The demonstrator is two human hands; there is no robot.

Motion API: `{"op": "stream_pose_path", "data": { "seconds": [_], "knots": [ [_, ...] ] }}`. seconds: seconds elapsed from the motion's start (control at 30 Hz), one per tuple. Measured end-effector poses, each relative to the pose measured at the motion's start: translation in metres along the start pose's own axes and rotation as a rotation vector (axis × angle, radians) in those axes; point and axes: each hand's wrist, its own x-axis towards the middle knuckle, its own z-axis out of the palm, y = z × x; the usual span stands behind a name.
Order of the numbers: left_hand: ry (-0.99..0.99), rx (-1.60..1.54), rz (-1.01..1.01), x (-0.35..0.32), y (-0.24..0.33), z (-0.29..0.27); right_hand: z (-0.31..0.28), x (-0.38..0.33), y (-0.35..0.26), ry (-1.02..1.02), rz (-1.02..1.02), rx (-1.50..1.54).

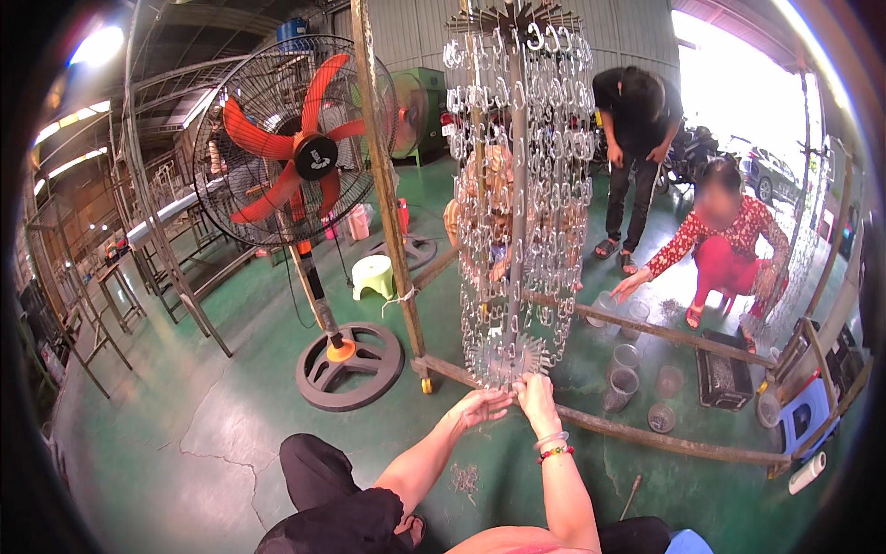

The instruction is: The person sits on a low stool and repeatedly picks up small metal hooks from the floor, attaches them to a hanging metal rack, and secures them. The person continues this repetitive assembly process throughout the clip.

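Observation:
A tall round rack holds rows of shiny metal hooks (565, 171) strung in hanging chains around a central pole (519, 148). At its foot is a toothed metal disc (506, 362). My left hand (482, 407) reaches to the near edge of this disc, palm turned partly up and fingers stretched toward my other hand. Right beside it, my right hand (536, 395) is raised with its fingers pinched at the disc's rim. Whatever sits in that pinch is too small to make out. A clear bangle and a beaded bracelet (556, 452) circle my right wrist.
Rusty frame bars (664, 447) run low around the rack. Plastic cups (621, 388) and a black crate (724, 374) stand to the right, where a person (724, 231) squats with an arm out. Another person (637, 138) bends behind. A large fan (314, 157) stands left.

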Motion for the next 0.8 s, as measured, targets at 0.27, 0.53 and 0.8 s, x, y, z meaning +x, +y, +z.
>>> {"op": "stream_pose_path", "data": {
  "seconds": [0.27, 0.53, 0.8],
  "knots": [
    [-0.015, -0.024, -0.007, -0.001, -0.001, 0.005, 0.002, 0.001, 0.004, -0.003, -0.004, -0.065],
    [-0.044, 0.019, -0.028, 0.002, -0.001, 0.001, -0.002, 0.0, 0.0, -0.008, -0.031, -0.095],
    [0.025, 0.512, -0.074, -0.027, -0.027, 0.028, -0.008, -0.015, -0.002, 0.013, -0.046, -0.187]
  ]
}}
